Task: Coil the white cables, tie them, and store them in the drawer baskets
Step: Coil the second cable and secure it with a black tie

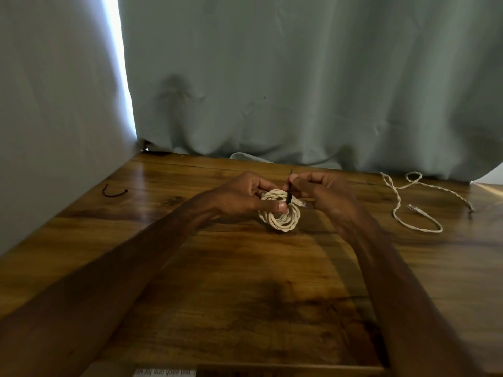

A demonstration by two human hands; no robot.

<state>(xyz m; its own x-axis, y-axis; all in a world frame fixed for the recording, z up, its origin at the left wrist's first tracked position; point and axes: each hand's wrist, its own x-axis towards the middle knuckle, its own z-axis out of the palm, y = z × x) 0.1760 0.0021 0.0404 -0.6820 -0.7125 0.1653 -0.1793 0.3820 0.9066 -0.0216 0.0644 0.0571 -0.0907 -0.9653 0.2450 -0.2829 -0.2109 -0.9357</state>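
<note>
Far left on the table (245,281): spare black tie (114,191), lying loose, well apart from the work.

Left hand (239,195): closed round the coiled white cable (280,213), thumb clamped across the turns, fingers behind. Coil sits just off the table surface at centre, loops stacked fairly even.

Black tie (290,191) wraps the coil at its top edge, tail sticking up.

Right hand (324,191): pinching that tail between thumb and fingertips. The cable's plug end (302,204) pokes out just beside the tie, under my right fingers.

Step in hand, as I read it: cinching the tie. To do it well:
- hold the thumb clamp until the tie bites, else the turns spring apart
- pull the tail straight away from the coil, not sideways
- snug, not crushing; the twisted cable looks soft
- leave the plug end outside the loop, not trapped under the tie

Right side: second white cable (408,210), uncoiled, sprawled on the table. That's next, probably with the spare tie.

Drawer baskets not in view; nothing stored yet as far as I can see.
</note>
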